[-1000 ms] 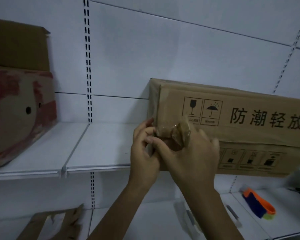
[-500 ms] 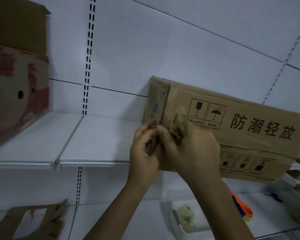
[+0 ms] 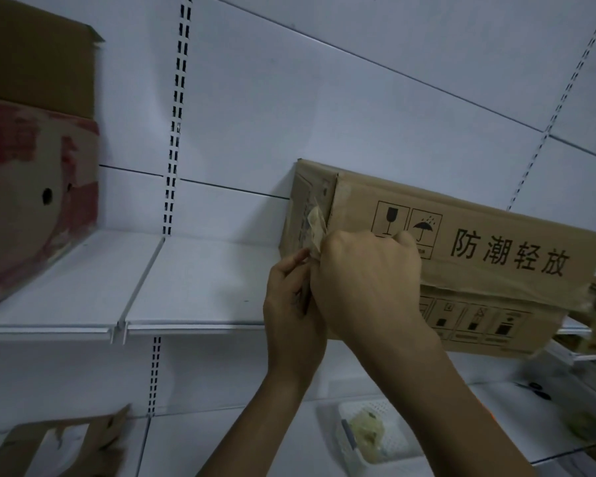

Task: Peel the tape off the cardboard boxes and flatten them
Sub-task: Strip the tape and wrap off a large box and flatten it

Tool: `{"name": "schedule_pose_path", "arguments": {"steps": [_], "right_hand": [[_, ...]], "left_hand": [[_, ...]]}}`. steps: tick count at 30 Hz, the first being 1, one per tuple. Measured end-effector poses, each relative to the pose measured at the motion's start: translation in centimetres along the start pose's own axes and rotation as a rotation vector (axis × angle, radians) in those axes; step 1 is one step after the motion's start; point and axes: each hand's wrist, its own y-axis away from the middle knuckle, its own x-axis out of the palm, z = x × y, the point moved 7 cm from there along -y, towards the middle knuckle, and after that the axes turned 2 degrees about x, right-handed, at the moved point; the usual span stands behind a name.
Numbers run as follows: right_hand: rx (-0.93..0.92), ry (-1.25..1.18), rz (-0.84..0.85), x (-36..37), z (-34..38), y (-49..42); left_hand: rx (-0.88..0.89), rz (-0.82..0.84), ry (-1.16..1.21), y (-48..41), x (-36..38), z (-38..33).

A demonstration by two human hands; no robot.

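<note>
White shelf point(image 3: 193, 270), wall-mounted. Cardboard box point(image 3: 496, 218): on it, behind the fingers. Tape point(image 3: 315, 225): crumpled strip pinched by right hand point(image 3: 369, 280), since carried from front face round the corner; peel advancing. Left hand point(image 3: 289, 304): fingers bunched alongside, grip unclear.

Box point(image 3: 479, 256): brown, long, on its side at the right of the shelf, slightly tilted, printed face near with handling icons and black characters. Tape point(image 3: 315, 227): crumpled yellowish wad lifted off the box's left near corner, gripped by right hand point(image 3: 369, 280), pinched by left hand point(image 3: 289, 304). Red box point(image 3: 31, 201): far left, tilted, top flap up. Torn cardboard point(image 3: 66, 445) lies lower left.
</note>
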Motion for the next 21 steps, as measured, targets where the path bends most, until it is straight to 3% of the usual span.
{"name": "schedule_pose_path", "arguments": {"steps": [5, 11, 17, 21], "right_hand": [[-0.138, -0.229, 0.011, 1.2, -1.6, -0.4], [-0.166, -0.504, -0.140, 2.4, -3.0, 0.5], [-0.200, -0.729, -0.394, 1.8, -3.5, 2.1], [-0.129, -0.902, -0.422, 2.6, -4.7, 2.7]], "left_hand": [[-0.072, 0.067, 0.095, -0.6, 0.2, 0.4], [-0.111, 0.208, 0.058, -0.9, 0.0, 0.4], [-0.382, 0.197, 0.221, -1.4, -0.2, 0.9], [-0.260, 0.234, 0.073, -3.3, 0.2, -1.3]]}}
